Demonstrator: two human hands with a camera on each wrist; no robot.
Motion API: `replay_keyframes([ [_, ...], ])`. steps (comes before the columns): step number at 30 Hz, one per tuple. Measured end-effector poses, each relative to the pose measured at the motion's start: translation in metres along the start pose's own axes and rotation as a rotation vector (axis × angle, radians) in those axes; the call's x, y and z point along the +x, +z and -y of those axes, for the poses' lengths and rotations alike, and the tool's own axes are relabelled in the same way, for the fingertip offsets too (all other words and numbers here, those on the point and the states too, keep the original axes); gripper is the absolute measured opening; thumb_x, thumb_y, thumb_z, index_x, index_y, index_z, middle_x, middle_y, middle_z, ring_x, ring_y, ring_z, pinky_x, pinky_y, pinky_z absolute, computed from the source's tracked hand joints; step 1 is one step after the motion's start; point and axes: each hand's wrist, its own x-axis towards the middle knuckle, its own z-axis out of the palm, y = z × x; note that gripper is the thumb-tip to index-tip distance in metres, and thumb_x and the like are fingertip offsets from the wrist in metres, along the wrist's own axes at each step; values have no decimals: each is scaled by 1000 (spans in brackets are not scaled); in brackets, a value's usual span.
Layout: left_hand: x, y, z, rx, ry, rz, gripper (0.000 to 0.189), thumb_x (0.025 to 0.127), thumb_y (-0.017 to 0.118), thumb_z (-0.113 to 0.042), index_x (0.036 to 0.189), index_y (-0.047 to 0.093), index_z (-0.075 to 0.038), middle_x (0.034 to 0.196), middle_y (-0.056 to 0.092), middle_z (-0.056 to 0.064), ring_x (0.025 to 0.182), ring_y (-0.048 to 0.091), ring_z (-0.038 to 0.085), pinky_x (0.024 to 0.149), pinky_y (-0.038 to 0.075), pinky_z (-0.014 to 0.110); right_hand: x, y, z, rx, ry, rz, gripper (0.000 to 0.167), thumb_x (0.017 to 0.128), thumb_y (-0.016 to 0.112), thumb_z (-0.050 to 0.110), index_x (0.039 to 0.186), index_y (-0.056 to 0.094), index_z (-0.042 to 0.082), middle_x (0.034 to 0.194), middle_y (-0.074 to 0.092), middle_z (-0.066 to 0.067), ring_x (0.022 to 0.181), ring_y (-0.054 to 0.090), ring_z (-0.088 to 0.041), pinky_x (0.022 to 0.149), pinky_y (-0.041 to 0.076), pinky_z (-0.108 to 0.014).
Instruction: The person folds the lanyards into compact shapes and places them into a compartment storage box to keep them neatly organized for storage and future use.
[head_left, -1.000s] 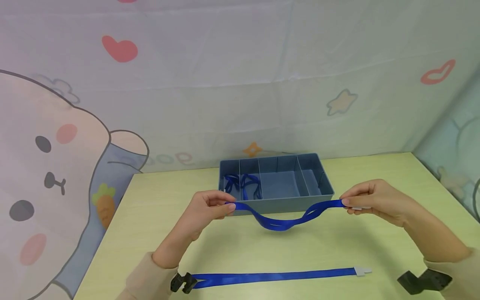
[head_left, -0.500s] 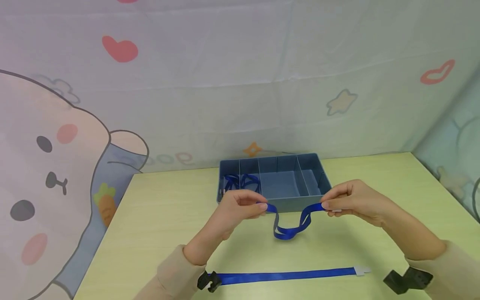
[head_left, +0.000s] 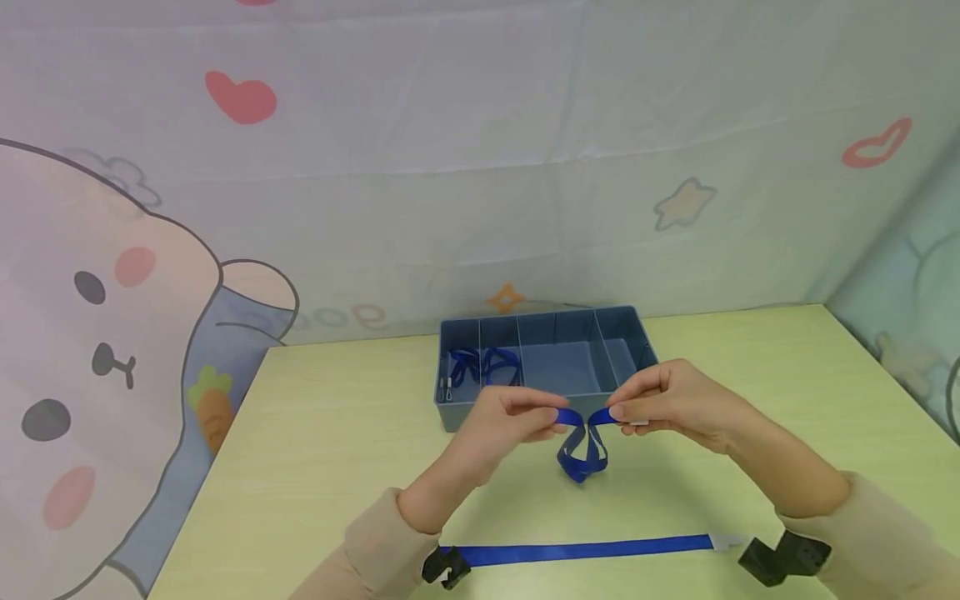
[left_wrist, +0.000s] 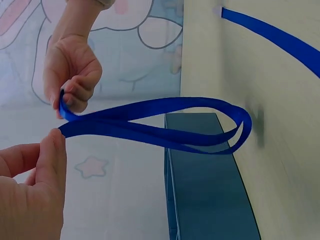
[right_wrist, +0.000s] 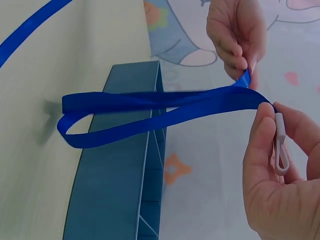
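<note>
My left hand point(head_left: 510, 427) and right hand point(head_left: 670, 404) pinch the strap point(right_wrist: 120, 103), ends close, so it sags; box point(right_wrist: 107, 192) near table's point(head_left: 322, 425) rear edge.

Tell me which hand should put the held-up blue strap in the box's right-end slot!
Probably the right hand: it pinches the blue strap closer to that slot; the left hand is farther left.

A blue strap point(left_wrist: 165, 104) hangs between two hands. The left hand point(left_wrist: 32, 187), at lower left, pinches one end; the right hand point(left_wrist: 75, 67), at upper left, pinches the other. The band forms a narrow loop, which partly overlaps a blue-grey box point(left_wrist: 207, 190) standing on the desk point(left_wrist: 285, 180). A second blue strap point(left_wrist: 272, 34) lies at upper right. A printed cloth point(left_wrist: 130, 200) forms the background.
</note>
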Motion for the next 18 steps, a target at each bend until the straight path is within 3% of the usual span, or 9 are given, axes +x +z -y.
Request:
replay_keyframes([
  [8, 0, 12, 1, -19, 8, 24, 23, 88, 63, -5, 110, 66, 4, 103, 68, 15, 91, 67, 22, 83, 53, 32, 4, 9, 3, 8, -13, 8, 17, 84, 68, 9, 95, 70, -4, 80, 69, -5, 73, 65, -18, 73, 56, -32],
  [18, 0, 23, 2, -84, 20, 17, 23, 87, 64, -2, 108, 66, 7, 102, 67, 18, 92, 67, 24, 82, 53, 33, 9, 14, 2, 29, -11, 27, 10, 83, 70, 9, 90, 72, 3, 80, 70, -4, 71, 64, -15, 73, 56, -33],
])
